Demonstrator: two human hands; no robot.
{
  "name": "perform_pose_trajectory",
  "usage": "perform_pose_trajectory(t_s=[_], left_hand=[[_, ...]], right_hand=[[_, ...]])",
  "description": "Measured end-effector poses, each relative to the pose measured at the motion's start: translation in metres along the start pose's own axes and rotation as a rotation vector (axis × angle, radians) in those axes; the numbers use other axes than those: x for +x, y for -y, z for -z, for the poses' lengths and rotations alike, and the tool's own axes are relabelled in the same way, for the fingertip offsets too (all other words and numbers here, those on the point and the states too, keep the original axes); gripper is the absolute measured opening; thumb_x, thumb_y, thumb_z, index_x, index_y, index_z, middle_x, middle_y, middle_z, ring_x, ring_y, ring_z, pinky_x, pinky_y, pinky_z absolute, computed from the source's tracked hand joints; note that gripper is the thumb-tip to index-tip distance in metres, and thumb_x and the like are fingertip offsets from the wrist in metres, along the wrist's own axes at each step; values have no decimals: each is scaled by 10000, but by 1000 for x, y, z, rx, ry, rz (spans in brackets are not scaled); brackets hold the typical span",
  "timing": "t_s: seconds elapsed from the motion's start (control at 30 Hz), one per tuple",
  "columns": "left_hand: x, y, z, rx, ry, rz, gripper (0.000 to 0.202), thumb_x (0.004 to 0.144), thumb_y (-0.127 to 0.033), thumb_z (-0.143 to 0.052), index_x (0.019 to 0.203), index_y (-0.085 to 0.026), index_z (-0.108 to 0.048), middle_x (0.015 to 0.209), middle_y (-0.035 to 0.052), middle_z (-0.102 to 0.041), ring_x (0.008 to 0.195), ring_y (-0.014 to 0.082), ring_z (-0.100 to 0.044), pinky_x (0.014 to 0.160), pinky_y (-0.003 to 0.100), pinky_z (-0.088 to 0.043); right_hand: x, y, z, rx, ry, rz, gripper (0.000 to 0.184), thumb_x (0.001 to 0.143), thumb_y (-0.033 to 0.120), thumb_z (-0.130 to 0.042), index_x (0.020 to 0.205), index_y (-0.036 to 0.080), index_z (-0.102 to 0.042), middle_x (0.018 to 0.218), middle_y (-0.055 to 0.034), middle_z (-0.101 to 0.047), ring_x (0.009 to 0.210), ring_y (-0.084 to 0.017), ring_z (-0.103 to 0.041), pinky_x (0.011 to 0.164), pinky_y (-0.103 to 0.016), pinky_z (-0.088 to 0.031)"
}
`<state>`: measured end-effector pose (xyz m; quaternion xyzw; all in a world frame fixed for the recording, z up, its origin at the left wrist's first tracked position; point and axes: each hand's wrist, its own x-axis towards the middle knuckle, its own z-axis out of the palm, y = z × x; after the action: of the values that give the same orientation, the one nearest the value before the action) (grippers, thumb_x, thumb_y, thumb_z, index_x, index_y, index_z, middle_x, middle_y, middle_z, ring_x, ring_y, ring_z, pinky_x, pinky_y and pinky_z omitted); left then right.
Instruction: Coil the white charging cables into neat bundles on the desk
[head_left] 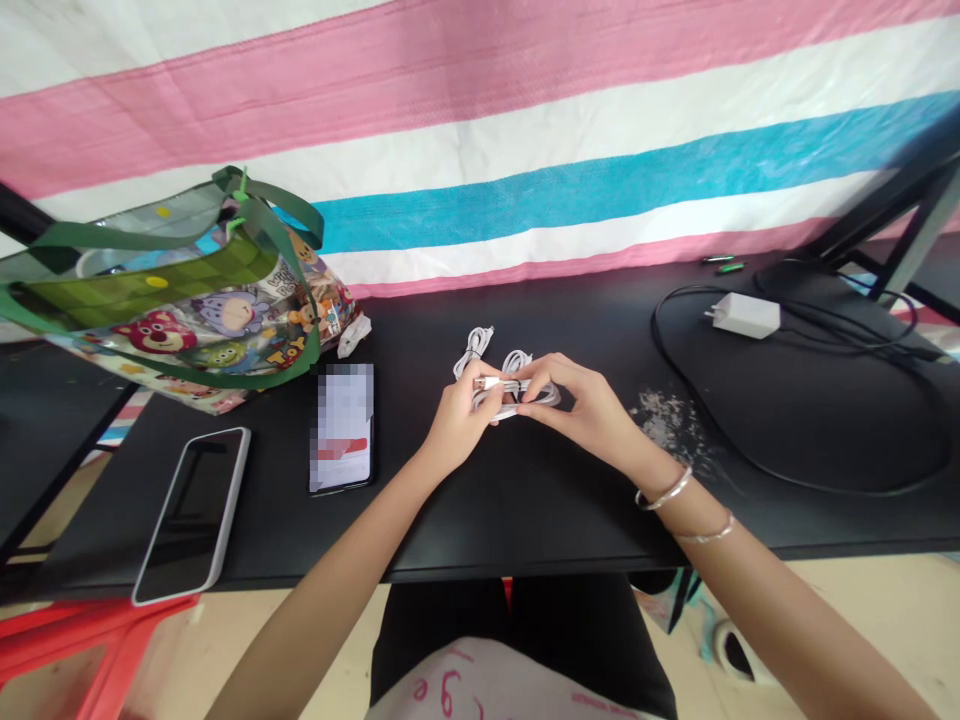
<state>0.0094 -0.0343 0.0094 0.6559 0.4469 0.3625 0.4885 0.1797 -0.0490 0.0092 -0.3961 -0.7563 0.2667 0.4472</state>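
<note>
While left hand [457,425], right hand [581,415] pinch white USB cable [517,388], fingers [541,372] closed

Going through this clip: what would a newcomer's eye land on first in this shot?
The pink, white and blue striped tarp fills the top of the view, behind a black desk. At the desk's left sits a glossy cartoon-print tote bag with green handles. At centre, the left hand and right hand grip a bundled white charging cable.
</note>
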Motion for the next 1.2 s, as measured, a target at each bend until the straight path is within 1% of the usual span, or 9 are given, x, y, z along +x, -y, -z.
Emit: perform_pose_trajectory(t_s=[0.23,0.33,0.47,0.67,0.8,0.87,0.97,1.07,1.2], left_hand=[[-1,2,0,139,-5,-62,17,806,-197,-492,789,-200,-497,661,-39,-611,579,99,-574,579,196,-432],[-2,3,0,231,-12,-95,23,807,-201,-498,794,-201,-518,682,-33,-622,610,110,-577,592,204,-419],[-2,4,-1,354,7,-91,49,813,-205,-497,828,-205,-544,704,-31,-635,605,120,-573,572,210,-391],[-3,4,-1,445,16,-76,59,819,-221,-481,844,-213,-533,661,-43,-593,568,119,-538,556,212,-356],[-3,3,0,439,15,-85,45,818,-239,-464,824,-217,-503,653,-45,-566,559,116,-516,559,212,-344],[-3,3,1,429,22,-85,46,820,-247,-456,816,-221,-493,633,-51,-545,537,112,-494,547,210,-333],[-3,3,1,435,26,-84,43,818,-248,-456,804,-225,-490,595,-63,-513,512,109,-470,531,206,-316],[-3,3,0,447,21,-91,29,810,-232,-469,805,-225,-497,595,-65,-517,517,109,-477,535,204,-314],[-5,4,-3,372,30,-129,29,814,-220,-473,817,-219,-502,619,-61,-539,542,105,-506,553,198,-344]], right_hand=[[-1,0,-4,126,-61,-157,245,760,384,-685,617,217,-577,856,-55,-725,827,-207,-665,756,-359,-505],[-2,-2,-6,138,-82,-209,256,737,415,-700,622,210,-598,796,-53,-722,773,-205,-668,714,-343,-502],[-3,-3,-6,114,-97,-250,273,728,436,-700,619,205,-606,698,-36,-700,684,-195,-654,639,-316,-489],[-3,1,-5,-51,-70,-199,147,768,266,-683,650,210,-615,721,-27,-709,681,-184,-663,628,-289,-495],[-3,2,-5,-109,-48,-90,162,801,189,-636,649,212,-585,883,-54,-737,823,-199,-690,715,-299,-520],[-3,1,-6,-115,-33,-52,179,813,180,-618,645,213,-567,918,-57,-736,849,-198,-690,734,-303,-525],[-2,-1,-6,-116,-22,-20,188,823,190,-609,646,221,-552,850,-43,-732,808,-195,-686,726,-313,-527],[-1,0,-7,-123,-50,-7,189,828,206,-608,650,225,-549,779,-35,-710,758,-192,-669,708,-317,-522],[-1,2,-9,-141,-91,-73,195,835,224,-596,649,226,-538,675,-14,-644,645,-165,-615,601,-280,-495]])
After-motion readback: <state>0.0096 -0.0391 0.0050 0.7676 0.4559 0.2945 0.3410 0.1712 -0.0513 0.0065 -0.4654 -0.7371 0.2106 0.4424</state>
